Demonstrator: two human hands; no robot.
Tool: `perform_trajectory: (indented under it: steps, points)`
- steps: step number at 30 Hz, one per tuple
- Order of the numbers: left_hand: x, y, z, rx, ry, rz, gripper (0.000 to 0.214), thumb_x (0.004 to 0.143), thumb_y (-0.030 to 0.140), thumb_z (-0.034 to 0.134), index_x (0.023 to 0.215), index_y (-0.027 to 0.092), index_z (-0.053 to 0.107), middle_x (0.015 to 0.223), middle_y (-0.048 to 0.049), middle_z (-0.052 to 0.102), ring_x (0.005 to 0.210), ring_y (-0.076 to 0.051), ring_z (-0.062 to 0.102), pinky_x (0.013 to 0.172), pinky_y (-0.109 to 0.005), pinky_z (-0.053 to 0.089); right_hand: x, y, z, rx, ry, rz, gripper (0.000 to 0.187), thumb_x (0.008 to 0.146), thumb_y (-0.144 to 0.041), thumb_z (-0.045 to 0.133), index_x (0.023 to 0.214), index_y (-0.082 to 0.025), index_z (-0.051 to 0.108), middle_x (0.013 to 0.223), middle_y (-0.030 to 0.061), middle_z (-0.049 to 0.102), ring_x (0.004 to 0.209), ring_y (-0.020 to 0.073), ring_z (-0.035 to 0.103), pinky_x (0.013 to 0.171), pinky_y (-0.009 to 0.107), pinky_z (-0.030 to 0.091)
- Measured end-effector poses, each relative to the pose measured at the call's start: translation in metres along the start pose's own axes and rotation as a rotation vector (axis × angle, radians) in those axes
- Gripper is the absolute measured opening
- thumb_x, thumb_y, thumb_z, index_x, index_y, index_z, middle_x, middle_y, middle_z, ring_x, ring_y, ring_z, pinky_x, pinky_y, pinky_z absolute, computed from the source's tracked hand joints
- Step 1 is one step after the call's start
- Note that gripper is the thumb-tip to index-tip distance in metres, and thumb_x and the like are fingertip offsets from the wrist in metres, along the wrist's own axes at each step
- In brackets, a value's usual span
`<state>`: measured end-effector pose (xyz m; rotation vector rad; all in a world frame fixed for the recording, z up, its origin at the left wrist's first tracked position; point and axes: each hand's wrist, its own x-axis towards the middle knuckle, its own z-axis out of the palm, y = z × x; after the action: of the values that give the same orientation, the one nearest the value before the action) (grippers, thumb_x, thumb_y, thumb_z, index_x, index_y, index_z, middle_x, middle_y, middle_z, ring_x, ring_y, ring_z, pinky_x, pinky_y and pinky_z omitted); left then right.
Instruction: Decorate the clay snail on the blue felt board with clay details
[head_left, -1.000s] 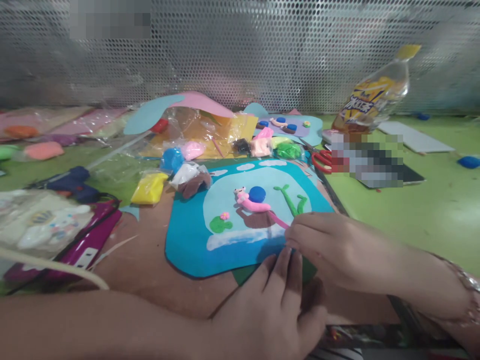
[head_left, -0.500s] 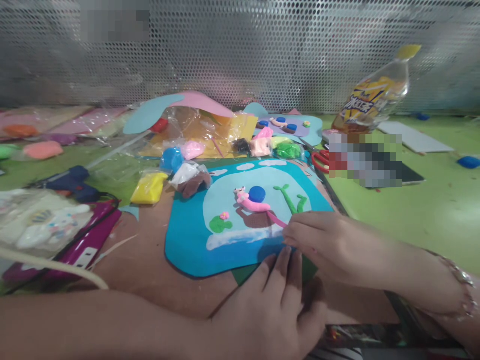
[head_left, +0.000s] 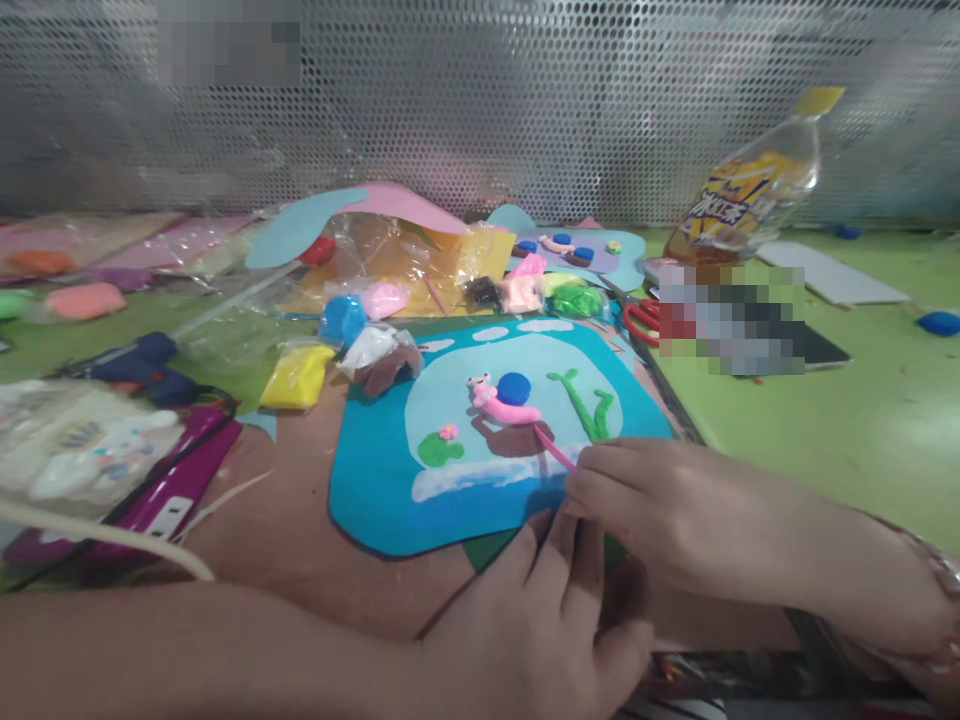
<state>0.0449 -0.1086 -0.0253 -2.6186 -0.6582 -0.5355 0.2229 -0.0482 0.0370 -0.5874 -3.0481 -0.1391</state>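
In the head view, my right hand [head_left: 675, 510] is closed in a pinch on a thin pink stick-like tool [head_left: 555, 449]. The tool's tip meets the tail end of a pink clay snail [head_left: 506, 404] with a round blue shell [head_left: 514, 388]. Beneath the snail is a brown clay patch [head_left: 510, 438]. It all lies on a blue picture board [head_left: 367, 510] with a green plant [head_left: 576, 398], a lily pad [head_left: 439, 450] with a pink flower, and white clay. My left hand [head_left: 532, 610] rests at the board's near edge, fingers stretched out and close to my right fingertips.
Bagged clay, including a yellow pack [head_left: 297, 377], lies behind and left of the board. Red-handled scissors [head_left: 642, 322], a phone [head_left: 821, 350] and a tilted drink bottle [head_left: 750, 190] are at right. A blue glue gun [head_left: 146, 365] is left; a perforated metal panel [head_left: 480, 110] stands behind.
My right hand has shifted slightly down and nearer to me with the pink tool, which now shows a narrower side. My left hand has barely moved.
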Motion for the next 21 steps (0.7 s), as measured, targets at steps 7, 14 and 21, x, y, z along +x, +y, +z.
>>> perform_trajectory:
  steps: [7,14,21]
  points:
    - [0.0007,-0.0010,-0.0029,-0.007,-0.011,-0.006,0.035,0.087,0.018,0.044,0.121,0.015,0.050,0.105,-0.0174,0.064,0.097,-0.028,0.062,0.086,-0.042,0.045,-0.0010,-0.0015,-0.0017,0.056,-0.029,0.022,0.015,0.089,-0.014,0.043,0.080,-0.013,0.055,0.071,0.0055,0.052,0.065,0.0172,0.045,0.056,0.029,0.038]
    - [0.0020,-0.0012,-0.0028,-0.018,-0.062,0.000,0.039,0.087,0.019,0.043,0.126,0.015,0.047,0.106,-0.0165,0.064,0.100,-0.030,0.060,0.088,-0.043,0.045,-0.0033,-0.0027,-0.0025,0.123,0.000,0.039,0.017,0.090,-0.016,0.042,0.081,-0.013,0.056,0.070,0.0054,0.052,0.065,0.0173,0.046,0.057,0.029,0.039]
    - [0.0027,-0.0028,-0.0030,-0.018,-0.072,0.012,0.039,0.089,0.020,0.041,0.127,0.014,0.047,0.108,-0.0177,0.063,0.101,-0.030,0.060,0.088,-0.043,0.045,-0.0013,-0.0032,-0.0054,0.115,0.047,0.047,0.023,0.090,-0.015,0.037,0.075,-0.013,0.056,0.066,0.0045,0.050,0.059,0.0162,0.042,0.052,0.028,0.034]
